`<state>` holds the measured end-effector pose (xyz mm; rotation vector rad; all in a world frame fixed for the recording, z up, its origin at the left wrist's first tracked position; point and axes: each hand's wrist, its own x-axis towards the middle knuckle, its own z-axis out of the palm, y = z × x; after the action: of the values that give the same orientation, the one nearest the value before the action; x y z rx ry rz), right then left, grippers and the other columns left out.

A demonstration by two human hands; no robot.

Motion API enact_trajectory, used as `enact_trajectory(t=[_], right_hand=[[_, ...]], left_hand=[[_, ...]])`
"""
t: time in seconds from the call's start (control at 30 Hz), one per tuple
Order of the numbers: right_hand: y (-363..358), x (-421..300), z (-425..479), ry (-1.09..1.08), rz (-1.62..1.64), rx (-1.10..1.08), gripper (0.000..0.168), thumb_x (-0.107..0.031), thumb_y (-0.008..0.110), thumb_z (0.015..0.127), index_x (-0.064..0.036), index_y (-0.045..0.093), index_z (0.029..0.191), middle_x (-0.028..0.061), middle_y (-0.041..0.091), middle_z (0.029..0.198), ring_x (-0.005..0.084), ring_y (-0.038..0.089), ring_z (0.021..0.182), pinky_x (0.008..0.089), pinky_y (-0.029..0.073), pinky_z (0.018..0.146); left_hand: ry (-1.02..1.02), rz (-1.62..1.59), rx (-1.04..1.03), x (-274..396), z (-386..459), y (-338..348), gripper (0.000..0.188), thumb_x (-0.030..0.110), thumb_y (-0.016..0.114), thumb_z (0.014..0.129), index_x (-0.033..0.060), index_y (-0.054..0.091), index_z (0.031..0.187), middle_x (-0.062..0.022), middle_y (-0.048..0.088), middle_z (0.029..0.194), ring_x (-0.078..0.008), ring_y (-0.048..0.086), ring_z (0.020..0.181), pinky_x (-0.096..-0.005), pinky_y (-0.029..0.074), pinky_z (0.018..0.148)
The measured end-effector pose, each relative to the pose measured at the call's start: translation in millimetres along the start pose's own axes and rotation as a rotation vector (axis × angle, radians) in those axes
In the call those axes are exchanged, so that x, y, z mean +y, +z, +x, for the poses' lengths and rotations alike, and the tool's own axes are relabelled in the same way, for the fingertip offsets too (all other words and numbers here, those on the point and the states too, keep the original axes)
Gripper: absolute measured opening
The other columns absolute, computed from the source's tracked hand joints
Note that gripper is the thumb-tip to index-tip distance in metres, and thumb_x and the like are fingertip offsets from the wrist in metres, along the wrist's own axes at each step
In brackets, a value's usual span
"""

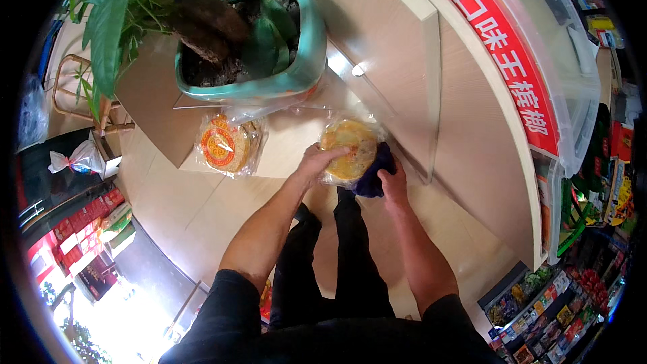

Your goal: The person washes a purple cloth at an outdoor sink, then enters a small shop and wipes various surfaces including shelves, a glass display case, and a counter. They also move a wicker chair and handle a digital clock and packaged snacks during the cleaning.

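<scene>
My left hand (321, 161) grips a round, flat yellow-brown food item in a clear plastic bag (355, 134), with the thumb lying across its top. In my right hand (394, 182) is a bunched dark purple cloth (373, 177), pressed against the bag's right side. To the left, a second clear bag of round flat food (222, 144) rests on the pale wooden shelf (288, 154). It has a round red-and-orange printed label. My right fingers are partly hidden behind the cloth.
A turquoise ceramic planter (311, 55) with a thick-stemmed plant (119, 25) stands beyond the bags. Clear panels (429, 111) edge the wooden counter on the right. Farther right is a clear plastic bin (581, 91) with a red sign. Shelves of packaged goods (546, 308) stand at lower right.
</scene>
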<state>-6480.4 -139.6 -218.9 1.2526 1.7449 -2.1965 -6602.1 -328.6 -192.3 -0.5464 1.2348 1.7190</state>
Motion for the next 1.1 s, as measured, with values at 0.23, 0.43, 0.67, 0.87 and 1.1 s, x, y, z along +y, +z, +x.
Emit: enact_trajectory(t=[0.23, 0.43, 0.67, 0.87, 1.1], right_hand=[[-7.5, 1.5, -5.8, 0.039, -0.129, -0.083, 0.058, -0.002, 0.056, 0.074, 0.002, 0.051, 0.132, 0.0101, 0.060, 0.118, 0.0203, 0.058, 0.106, 0.0327, 0.044, 0.096], [-11.2, -19.1, -15.7, 0.001, -0.281, -0.161, 0.055, -0.003, 0.059, 0.076, 0.002, 0.052, 0.130, 0.0106, 0.060, 0.118, 0.0207, 0.058, 0.107, 0.0331, 0.045, 0.097], [70.5, -23.1, 48.6, -0.734, -1.035, -0.105, 0.052, -0.024, 0.061, 0.091, -0.011, 0.048, 0.140, 0.0217, 0.036, 0.150, 0.0412, 0.035, 0.135, 0.0487, 0.024, 0.114], [174.4, 69.2, -18.4, -1.129, -1.229, -0.345, 0.053, -0.016, 0.067, 0.080, -0.016, 0.054, 0.131, 0.0169, 0.041, 0.144, 0.0382, 0.041, 0.128, 0.0536, 0.033, 0.101], [185.0, 21.5, 13.6, -1.181, -1.486, -0.331, 0.046, -0.013, 0.064, 0.081, -0.017, 0.055, 0.126, 0.0182, 0.045, 0.138, 0.0385, 0.044, 0.124, 0.0554, 0.033, 0.101]], left_hand=[[0.238, 0.122, 0.196, -33.4, -6.6, 11.7, 0.054, 0.014, 0.077, 0.082, -0.0031, 0.050, 0.126, -0.0147, 0.065, 0.115, -0.0230, 0.067, 0.099, -0.0339, 0.056, 0.086], [0.211, -0.230, 0.203, -49.1, -65.5, -27.6, 0.061, 0.007, 0.076, 0.079, -0.0033, 0.046, 0.132, -0.0144, 0.066, 0.114, -0.0222, 0.064, 0.105, -0.0360, 0.051, 0.093], [0.142, -0.523, 0.299, -125.6, -210.6, -107.1, 0.054, 0.003, 0.071, 0.081, -0.0025, 0.049, 0.130, -0.0133, 0.067, 0.110, -0.0229, 0.066, 0.100, -0.0359, 0.051, 0.093], [0.061, -0.559, 0.480, -187.6, -309.9, -128.1, 0.046, 0.003, 0.069, 0.081, -0.0027, 0.055, 0.124, -0.0120, 0.068, 0.107, -0.0222, 0.067, 0.095, -0.0358, 0.055, 0.084], [0.112, -0.392, 0.466, -230.9, -332.9, -121.4, 0.044, 0.004, 0.065, 0.082, -0.0027, 0.057, 0.125, -0.0115, 0.068, 0.112, -0.0245, 0.066, 0.097, -0.0373, 0.053, 0.088]])
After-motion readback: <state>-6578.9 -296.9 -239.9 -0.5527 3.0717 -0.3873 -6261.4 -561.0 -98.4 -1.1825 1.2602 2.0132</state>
